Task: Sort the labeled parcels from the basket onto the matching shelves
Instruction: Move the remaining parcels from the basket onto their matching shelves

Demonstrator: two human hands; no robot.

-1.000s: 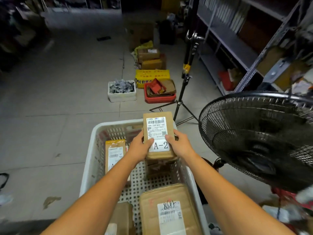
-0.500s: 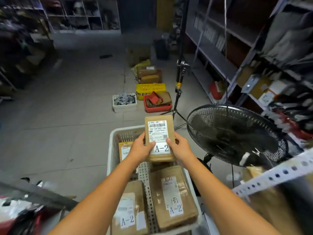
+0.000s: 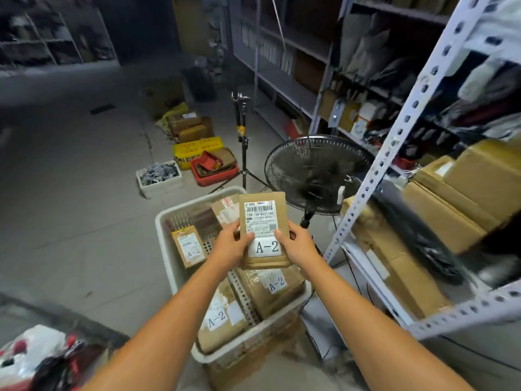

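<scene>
A brown cardboard parcel (image 3: 263, 218) with a shipping label and a white "A-2" sticker is held upright above the white plastic basket (image 3: 166, 241). My left hand (image 3: 231, 246) grips its left edge and my right hand (image 3: 296, 244) grips its right edge, thumbs on the front. In the basket lie several more brown parcels, among them one marked A-2 (image 3: 218, 317) near the front, another A-2 (image 3: 270, 289) to its right and a small one (image 3: 188, 245) at the left. A white metal shelf rack (image 3: 375, 176) with brown boxes (image 3: 451, 201) stands at the right.
A black standing fan (image 3: 315, 173) is just behind the basket on the right, and a tripod stand (image 3: 242, 142) behind it. On the grey floor farther back sit a white tub (image 3: 159, 179), a red tray (image 3: 214, 170), a yellow box (image 3: 197, 149) and cartons. Red and white bags (image 3: 36, 354) lie bottom left.
The view has pulled back and turned right: the basket looks smaller and the shelf rack with boxes has come into view. Both hands keep holding the A-2 parcel.
</scene>
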